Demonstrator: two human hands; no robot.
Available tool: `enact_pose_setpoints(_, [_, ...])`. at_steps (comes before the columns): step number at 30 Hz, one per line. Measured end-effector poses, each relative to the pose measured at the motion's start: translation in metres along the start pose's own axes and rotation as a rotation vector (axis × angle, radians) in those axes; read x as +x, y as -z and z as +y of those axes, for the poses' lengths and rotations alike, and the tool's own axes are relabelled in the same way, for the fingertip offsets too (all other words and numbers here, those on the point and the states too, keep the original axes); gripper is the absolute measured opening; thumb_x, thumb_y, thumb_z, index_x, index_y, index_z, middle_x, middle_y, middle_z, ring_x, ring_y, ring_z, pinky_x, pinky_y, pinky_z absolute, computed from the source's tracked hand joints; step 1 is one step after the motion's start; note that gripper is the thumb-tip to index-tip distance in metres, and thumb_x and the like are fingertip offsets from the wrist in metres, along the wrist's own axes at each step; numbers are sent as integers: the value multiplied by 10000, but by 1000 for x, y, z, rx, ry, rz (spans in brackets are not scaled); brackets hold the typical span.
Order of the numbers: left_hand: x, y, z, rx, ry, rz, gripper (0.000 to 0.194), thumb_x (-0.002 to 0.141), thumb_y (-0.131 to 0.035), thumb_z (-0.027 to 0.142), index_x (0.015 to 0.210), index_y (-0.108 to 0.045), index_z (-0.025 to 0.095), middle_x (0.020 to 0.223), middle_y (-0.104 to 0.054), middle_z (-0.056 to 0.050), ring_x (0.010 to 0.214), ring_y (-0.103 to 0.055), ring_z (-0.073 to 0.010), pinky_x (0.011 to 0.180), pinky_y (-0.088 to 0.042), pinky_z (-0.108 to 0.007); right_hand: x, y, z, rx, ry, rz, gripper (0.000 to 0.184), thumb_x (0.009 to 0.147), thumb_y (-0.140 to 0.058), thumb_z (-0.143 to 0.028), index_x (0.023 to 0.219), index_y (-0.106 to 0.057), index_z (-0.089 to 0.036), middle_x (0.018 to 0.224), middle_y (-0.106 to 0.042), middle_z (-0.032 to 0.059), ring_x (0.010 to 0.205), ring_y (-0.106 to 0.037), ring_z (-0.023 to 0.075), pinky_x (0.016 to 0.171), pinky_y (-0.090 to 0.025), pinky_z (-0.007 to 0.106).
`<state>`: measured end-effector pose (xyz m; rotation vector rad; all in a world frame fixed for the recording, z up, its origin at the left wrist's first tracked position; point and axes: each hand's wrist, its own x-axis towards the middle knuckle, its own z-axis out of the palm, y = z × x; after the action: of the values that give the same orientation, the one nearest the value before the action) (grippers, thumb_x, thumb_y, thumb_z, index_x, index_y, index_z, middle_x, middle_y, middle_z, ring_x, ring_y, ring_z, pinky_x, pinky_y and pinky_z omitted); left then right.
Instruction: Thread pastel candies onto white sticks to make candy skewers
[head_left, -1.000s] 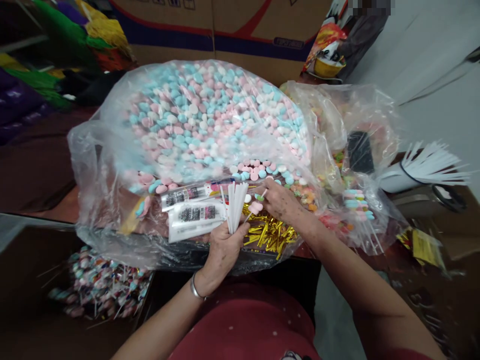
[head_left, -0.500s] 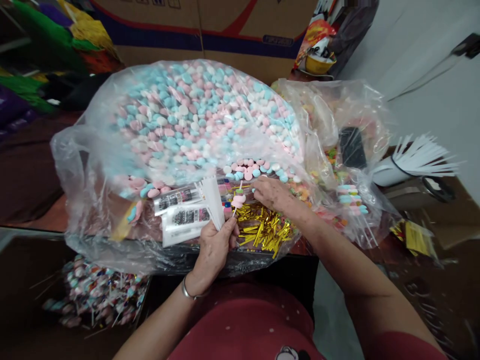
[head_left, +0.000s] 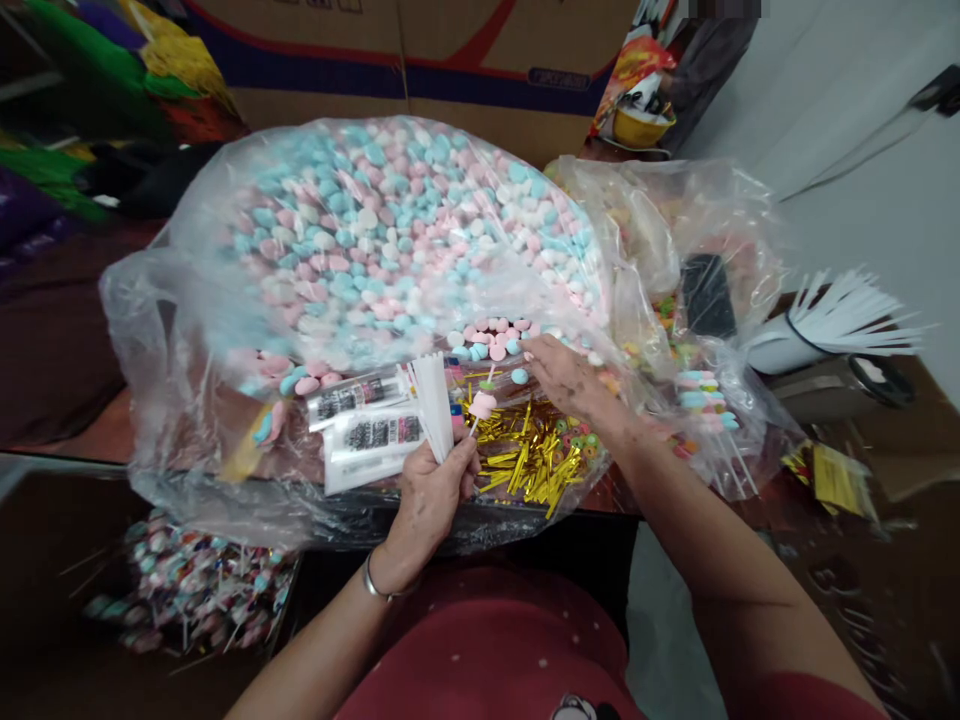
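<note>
My left hand (head_left: 439,485) is closed around a fan of white sticks (head_left: 431,405). Between its thumb and fingers it also grips a candy skewer (head_left: 482,404), with pink marshmallow and a green piece threaded on it. To the right, my right hand (head_left: 566,378) reaches over loose pink, blue and white marshmallows (head_left: 497,352), fingers stretched out and nothing visible in them. A single blue marshmallow (head_left: 519,376) lies just below its fingertips. Gold twist ties (head_left: 529,460) are heaped between my hands, with small gummy rings (head_left: 581,438) beside them.
A big clear bag of marshmallows (head_left: 390,230) fills the table's middle. Printed clear wrappers (head_left: 375,435) lie left of my left hand. Several finished skewers (head_left: 705,400) rest at right, near a dark phone-like slab (head_left: 707,295) and bundled white sticks (head_left: 855,315). A box of wrapped skewers (head_left: 202,590) stands lower left.
My right hand has drawn away from the skewer toward the loose marshmallows, then slightly right and up; a blue marshmallow now shows apart from its fingertips. My left hand keeps its hold.
</note>
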<state>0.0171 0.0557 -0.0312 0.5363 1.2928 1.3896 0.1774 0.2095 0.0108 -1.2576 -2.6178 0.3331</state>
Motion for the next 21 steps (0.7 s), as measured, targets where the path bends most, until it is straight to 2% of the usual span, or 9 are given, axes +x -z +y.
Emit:
enact_pose_setpoints(3, [0, 1, -1, 3, -7, -15, 261, 754, -718, 394, 818, -631, 156, 531, -572, 60, 336, -392, -39, 342, -296, -163, -4, -4, -7, -73, 13, 25, 317, 961, -372, -123, 1193, -582, -177, 1124, -664, 110, 1047, -584, 230, 919, -483, 358])
enact_pose_setpoints(6, [1, 1, -3, 6, -9, -16, 265, 755, -717, 402, 812, -630, 158, 531, -571, 60, 333, -392, -40, 343, -304, -166, -6, -7, -12, -192, 33, -24, 257, 946, -421, -119, 1102, -619, -166, 1066, -677, 117, 1022, -582, 250, 896, -480, 372])
enact_pose_setpoints(9, [1, 0, -2, 7, -2, -13, 280, 748, -720, 413, 818, -631, 156, 532, -575, 57, 330, -390, -42, 347, -316, -172, -7, -7, -15, -193, 80, -37, 219, 915, -463, -101, 1031, -638, -165, 1027, -681, 119, 1009, -581, 260, 898, -483, 394])
enact_pose_setpoints(11, [0, 0, -1, 8, 5, -12, 285, 742, -723, 414, 817, -632, 154, 529, -574, 56, 331, -392, -43, 347, -314, -172, -9, -5, -17, -55, 76, 37, 234, 903, -470, -101, 1069, -628, -146, 1070, -677, 135, 1051, -582, 266, 938, -479, 429])
enact_pose_setpoints(14, [0, 1, -1, 25, -4, -34, 267, 756, -715, 404, 794, -634, 152, 529, -564, 56, 337, -394, -40, 345, -297, -165, -15, -1, -24, 443, 23, 112, 333, 919, -468, -171, 1243, -541, -154, 1125, -673, 113, 1008, -628, 212, 910, -519, 411])
enact_pose_setpoints(17, [0, 5, -4, 76, -31, -91, 239, 790, -699, 385, 811, -654, 151, 546, -568, 54, 353, -410, -38, 355, -303, -160, -20, 1, -30, 920, -14, -39, 418, 881, -552, -263, 1287, -498, -180, 1023, -695, 55, 851, -658, 149, 781, -557, 334])
enact_pose_setpoints(19, [1, 7, -6, 104, -40, -119, 229, 804, -692, 378, 838, -665, 154, 551, -570, 55, 360, -417, -40, 359, -308, -159, -22, 1, -34, 1037, -36, -125, 378, 827, -612, -268, 1190, -564, -174, 930, -697, 29, 807, -649, 136, 750, -547, 311])
enact_pose_setpoints(21, [1, 8, -7, 121, -33, -126, 225, 807, -687, 375, 849, -668, 154, 543, -566, 57, 355, -410, -40, 354, -300, -160, -21, 3, -36, 1029, -65, -121, 271, 800, -630, -255, 1058, -632, -171, 843, -680, 6, 757, -625, 122, 721, -529, 291])
